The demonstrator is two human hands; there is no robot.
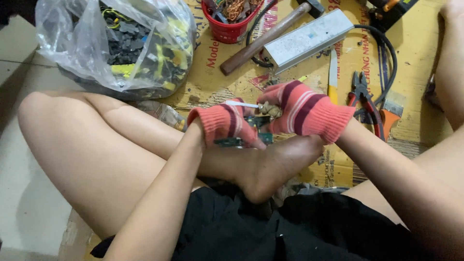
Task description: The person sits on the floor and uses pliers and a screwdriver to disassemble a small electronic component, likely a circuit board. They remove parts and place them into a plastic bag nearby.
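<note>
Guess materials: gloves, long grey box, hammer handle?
Gloves: knitted fabric, matte, ribbed cuffs, pink with darker stripes. Long grey box: looks like metal, brushed dull sheen, sharp folded edges. Hammer handle: likely wood, brown, smooth and worn.

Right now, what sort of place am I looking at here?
Probably an informal floor workspace for stripping electronics, not a proper bench. Flattened cardboard covers the floor, strewn with a hammer and pliers. A clear bag of scrap parts sits nearby, and both gloved hands work over a circuit board.
</note>
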